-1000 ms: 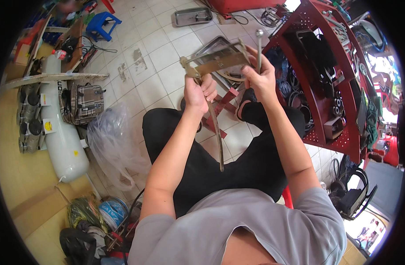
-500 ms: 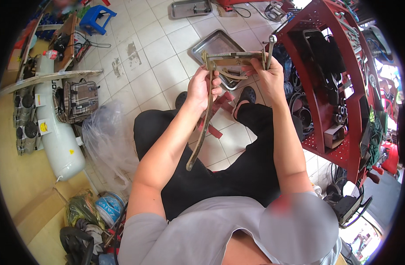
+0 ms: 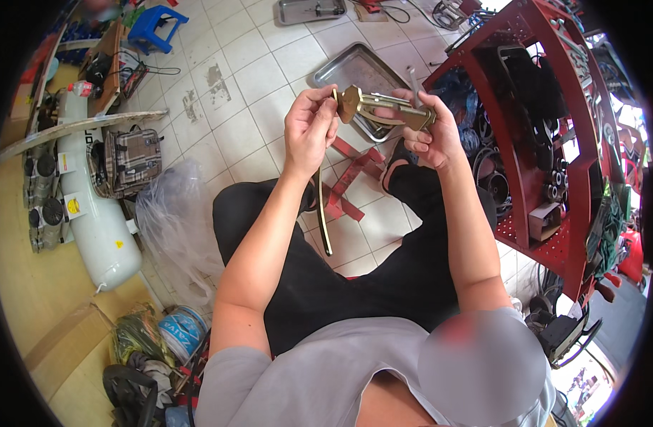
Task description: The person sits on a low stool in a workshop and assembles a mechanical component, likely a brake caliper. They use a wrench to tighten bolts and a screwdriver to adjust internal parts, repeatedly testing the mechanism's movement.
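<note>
Up in front of the knees, held in the air between both hands, is the brass-coloured metal assembly (image 3: pixel 372 105), lying roughly sideways, with rods running between the end plates. At its left end, the left hand (image 3: pixel 311 132) has its grip closed in a pinch, thumb and fingers together on the top of a long curved strip (image 3: pixel 321 206), which drops from there toward the near side, between the knees. Whether strip and assembly are joined, I can't tell. Over to the right, the right hand (image 3: pixel 436 135) has its grip curled around the other end plate, fingers bent in, and a spanner (image 3: pixel 414 80) sticks up from the same hand, its upper end blurred. Below the hands, on the tiled floor, there's a red metal stand (image 3: pixel 360 168) between the feet, and just beyond it a metal tray (image 3: pixel 358 65). Farther out, a second tray (image 3: pixel 287 14) and, far left, a blue stool (image 3: pixel 155 27). Out left we have a plaid bag (image 3: pixel 135 158), a clear plastic bag (image 3: pixel 175 220) nearer in, and a white tank (image 3: pixel 102 235) beside them; to the right, a red rack (image 3: pixel 579 192) loaded with tools and parts.
</note>
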{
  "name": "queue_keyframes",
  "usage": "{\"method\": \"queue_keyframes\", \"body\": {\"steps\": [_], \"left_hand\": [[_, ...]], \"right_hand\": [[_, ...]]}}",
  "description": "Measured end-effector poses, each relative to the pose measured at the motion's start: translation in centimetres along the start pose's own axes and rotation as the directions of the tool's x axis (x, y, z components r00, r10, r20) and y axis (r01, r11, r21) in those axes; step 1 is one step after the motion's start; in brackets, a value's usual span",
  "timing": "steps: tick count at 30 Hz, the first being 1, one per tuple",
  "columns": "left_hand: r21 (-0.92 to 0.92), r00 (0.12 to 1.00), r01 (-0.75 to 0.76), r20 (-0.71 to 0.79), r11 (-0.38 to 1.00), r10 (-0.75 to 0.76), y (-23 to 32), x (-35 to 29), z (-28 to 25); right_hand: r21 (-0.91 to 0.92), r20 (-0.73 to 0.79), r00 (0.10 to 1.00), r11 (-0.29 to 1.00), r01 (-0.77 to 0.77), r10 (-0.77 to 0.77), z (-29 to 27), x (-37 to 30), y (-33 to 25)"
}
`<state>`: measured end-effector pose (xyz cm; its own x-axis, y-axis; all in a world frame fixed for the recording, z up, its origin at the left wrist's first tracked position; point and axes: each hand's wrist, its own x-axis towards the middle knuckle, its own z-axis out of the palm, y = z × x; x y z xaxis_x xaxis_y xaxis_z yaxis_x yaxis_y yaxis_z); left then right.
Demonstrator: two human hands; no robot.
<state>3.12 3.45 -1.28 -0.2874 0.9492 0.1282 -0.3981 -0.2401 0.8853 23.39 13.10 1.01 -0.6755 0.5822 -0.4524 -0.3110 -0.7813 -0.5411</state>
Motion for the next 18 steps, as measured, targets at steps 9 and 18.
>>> {"method": "queue_keyframes", "body": {"steps": [9,18], "left_hand": [[0.145,0.995,-0.070,-0.057,0.987,0.079,-0.2,0.1,0.0],[0.101,0.983,-0.140,-0.105,0.985,0.151,-0.6,0.1,0.9]], "right_hand": [[0.023,0.112,0.973,0.979,0.202,-0.203,-0.9,-0.3,1.3],[-0.061,0.083,0.898,0.897,0.437,-0.432,0.1,-1.2,1.5]]}}
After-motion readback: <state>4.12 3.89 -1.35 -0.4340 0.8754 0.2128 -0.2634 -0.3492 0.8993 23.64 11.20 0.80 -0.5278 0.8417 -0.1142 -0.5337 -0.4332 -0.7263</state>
